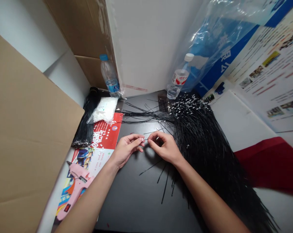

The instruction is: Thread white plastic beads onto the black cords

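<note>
Over the middle of the dark table, my left hand (129,147) pinches a small white connector (143,139) between thumb and forefinger. Facing it, my right hand (164,145) is closed on a thin black wire (146,140), whose end reaches the connector. Whether the end sits inside it is too small to tell. A large heap of black wires (205,142), many tipped with white pieces, lies to the right, close by my right hand. Left of my left hand, loose white connectors (98,137) are scattered on a red printed sheet (114,129).
A pink glue gun (76,187) lies at the left. Behind it are a bag of white pieces (104,109) and a black wire bundle (84,126). Two water bottles (110,76) (179,77) stand at the back. A cardboard sheet (27,136) rises at the left.
</note>
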`<control>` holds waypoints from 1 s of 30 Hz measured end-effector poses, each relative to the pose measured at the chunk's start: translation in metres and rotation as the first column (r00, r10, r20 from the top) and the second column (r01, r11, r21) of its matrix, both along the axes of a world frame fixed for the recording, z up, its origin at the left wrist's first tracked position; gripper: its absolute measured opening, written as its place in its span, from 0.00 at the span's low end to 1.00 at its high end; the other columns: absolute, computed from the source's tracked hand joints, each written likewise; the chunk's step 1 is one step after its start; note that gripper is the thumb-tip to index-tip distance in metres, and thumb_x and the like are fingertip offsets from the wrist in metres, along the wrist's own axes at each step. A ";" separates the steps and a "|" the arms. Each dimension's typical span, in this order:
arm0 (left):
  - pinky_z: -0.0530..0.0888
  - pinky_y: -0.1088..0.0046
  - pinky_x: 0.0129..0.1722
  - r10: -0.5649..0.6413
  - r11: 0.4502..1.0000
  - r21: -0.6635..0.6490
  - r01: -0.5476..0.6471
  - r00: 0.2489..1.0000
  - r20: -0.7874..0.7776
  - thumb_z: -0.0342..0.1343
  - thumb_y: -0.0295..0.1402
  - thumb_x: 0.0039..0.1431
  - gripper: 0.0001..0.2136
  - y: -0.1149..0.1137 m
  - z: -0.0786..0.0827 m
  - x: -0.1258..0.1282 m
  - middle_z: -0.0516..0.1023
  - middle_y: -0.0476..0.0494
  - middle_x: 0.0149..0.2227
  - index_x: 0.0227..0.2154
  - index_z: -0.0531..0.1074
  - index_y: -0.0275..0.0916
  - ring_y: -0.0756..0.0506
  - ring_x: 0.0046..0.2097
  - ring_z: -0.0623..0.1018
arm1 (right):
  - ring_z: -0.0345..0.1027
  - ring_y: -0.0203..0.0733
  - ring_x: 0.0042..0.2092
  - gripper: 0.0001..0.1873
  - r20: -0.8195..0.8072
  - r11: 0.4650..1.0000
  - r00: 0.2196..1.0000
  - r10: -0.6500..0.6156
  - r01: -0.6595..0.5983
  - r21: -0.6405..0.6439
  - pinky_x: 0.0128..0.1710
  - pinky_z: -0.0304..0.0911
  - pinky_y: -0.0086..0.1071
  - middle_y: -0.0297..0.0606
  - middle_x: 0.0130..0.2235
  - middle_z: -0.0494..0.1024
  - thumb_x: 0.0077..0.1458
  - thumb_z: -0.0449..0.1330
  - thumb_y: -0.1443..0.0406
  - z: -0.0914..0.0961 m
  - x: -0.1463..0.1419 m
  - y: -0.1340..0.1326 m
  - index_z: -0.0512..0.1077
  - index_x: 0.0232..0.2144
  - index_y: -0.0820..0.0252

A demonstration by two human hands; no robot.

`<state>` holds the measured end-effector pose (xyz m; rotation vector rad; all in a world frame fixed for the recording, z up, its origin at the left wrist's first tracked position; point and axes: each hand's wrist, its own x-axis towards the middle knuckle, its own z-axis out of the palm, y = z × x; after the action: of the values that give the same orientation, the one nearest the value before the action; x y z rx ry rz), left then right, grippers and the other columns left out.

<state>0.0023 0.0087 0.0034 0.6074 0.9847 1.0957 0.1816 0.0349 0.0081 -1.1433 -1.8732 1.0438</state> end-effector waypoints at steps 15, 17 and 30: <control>0.72 0.77 0.26 -0.039 0.998 0.050 0.044 0.994 -0.103 0.73 0.40 0.43 0.16 0.002 -0.001 -0.004 0.79 0.46 0.27 0.32 0.81 0.34 0.53 0.25 0.75 | 0.68 0.34 0.30 0.04 0.043 0.995 0.999 0.007 -0.011 0.095 0.29 0.61 0.27 0.34 0.29 0.77 0.56 0.60 0.67 0.001 0.002 0.000 0.74 0.30 0.60; 0.72 0.77 0.26 -0.040 0.998 0.047 0.045 0.994 -0.101 0.73 0.40 0.43 0.16 0.002 -0.001 -0.004 0.80 0.46 0.27 0.32 0.81 0.34 0.53 0.24 0.75 | 0.67 0.34 0.29 0.04 0.040 0.995 0.999 0.006 -0.010 0.100 0.28 0.60 0.27 0.34 0.29 0.77 0.56 0.60 0.67 0.001 0.002 0.000 0.75 0.30 0.60; 0.71 0.79 0.26 -0.048 0.997 0.056 0.055 0.992 -0.116 0.72 0.40 0.45 0.15 0.001 -0.004 -0.004 0.80 0.48 0.26 0.32 0.81 0.35 0.53 0.24 0.76 | 0.67 0.34 0.29 0.04 0.067 0.973 0.998 0.005 -0.020 0.228 0.29 0.60 0.28 0.34 0.29 0.77 0.56 0.60 0.70 0.003 0.002 -0.001 0.74 0.30 0.59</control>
<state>-0.0013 0.0101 -0.0004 0.7471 1.0323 1.0565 0.1838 0.0335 0.0111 -1.0430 -1.9958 0.7803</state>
